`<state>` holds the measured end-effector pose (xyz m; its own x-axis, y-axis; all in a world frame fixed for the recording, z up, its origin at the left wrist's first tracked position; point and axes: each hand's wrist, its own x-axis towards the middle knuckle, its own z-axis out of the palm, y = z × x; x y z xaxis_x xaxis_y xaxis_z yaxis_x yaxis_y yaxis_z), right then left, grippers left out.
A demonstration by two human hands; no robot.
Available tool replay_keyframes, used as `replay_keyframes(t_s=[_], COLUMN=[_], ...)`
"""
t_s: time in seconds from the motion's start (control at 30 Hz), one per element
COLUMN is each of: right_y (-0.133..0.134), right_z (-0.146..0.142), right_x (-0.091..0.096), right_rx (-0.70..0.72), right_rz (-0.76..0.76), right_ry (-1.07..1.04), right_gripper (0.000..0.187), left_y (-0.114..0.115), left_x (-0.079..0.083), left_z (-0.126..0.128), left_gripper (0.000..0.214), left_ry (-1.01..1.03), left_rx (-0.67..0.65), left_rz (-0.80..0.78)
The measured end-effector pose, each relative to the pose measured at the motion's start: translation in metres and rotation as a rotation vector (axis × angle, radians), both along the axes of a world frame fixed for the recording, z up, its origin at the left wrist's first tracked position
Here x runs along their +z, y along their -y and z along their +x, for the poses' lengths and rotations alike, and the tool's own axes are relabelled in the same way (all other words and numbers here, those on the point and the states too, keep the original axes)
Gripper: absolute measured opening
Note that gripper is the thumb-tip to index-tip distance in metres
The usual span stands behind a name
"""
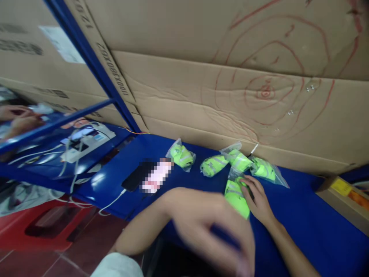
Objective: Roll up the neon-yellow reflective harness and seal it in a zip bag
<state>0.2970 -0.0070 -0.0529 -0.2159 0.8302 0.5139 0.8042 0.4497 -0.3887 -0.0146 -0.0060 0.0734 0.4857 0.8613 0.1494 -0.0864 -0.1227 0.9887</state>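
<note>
My right hand [258,198] is closed on the right side of a rolled neon-yellow reflective vest [235,196] in a clear plastic bag, on the blue table. Its fingertips press on the upper part of the roll. My left hand [211,223] is raised in front, close to the camera and bent downward. Motion smears its fingers, and whether anything is in them does not show. Behind the held roll lie more bagged vests: one [215,165] to the left, one [239,159] in the middle, one [263,169] to the right. Another bagged vest [182,156] lies apart, farther left.
A black phone [137,177] with a white cable and a blurred-out bright screen [157,177] lie left on the blue table [291,215]. A cardboard box [343,204] stands right. Cardboard panels [178,80] rise behind. Another person's hands [23,119] are far left, above a red stool [37,227].
</note>
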Motion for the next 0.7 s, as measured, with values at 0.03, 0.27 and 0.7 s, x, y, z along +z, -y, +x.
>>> replay_keyframes(t_s=[0.03, 0.27, 0.7], right_y=[-0.001, -0.009, -0.019], right_z=[0.001, 0.006, -0.012], right_x=[-0.005, -0.024, 0.003], right_rx=[-0.001, -0.034, -0.057], right_rz=[-0.012, -0.129, -0.086], right_ry=[-0.032, -0.165, -0.065], right_gripper=[0.034, 0.037, 0.039], left_y=[-0.011, -0.058, -0.052], left_x=[0.002, -0.077, -0.106], left_z=[0.005, 0.007, -0.001], left_gripper=[0.052, 0.076, 0.077], left_ry=[-0.108, -0.761, -0.442], left_rx=[-0.070, 0.268, 0.394], left_rz=[0.133, 0.510, 0.334])
